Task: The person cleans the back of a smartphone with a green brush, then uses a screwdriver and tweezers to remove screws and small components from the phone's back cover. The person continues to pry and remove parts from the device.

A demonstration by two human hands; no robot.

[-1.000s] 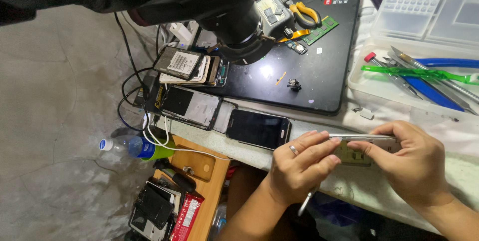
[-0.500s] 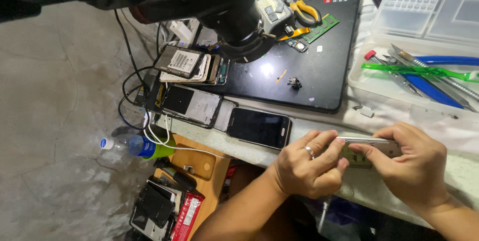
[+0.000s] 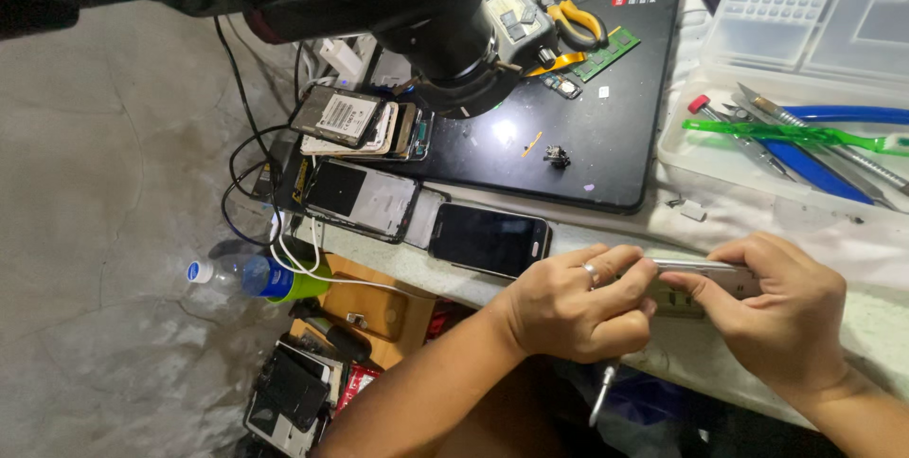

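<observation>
Cluttered with phones and tools, your workbench [image 3: 663, 354] carries the job at its near edge: your right hand [image 3: 781, 321] clamps a slim silver phone [image 3: 705, 273] on edge to steady it, while your left hand [image 3: 568, 311] pinches a thin metal tool [image 3: 603, 392] against its seam.
</observation>
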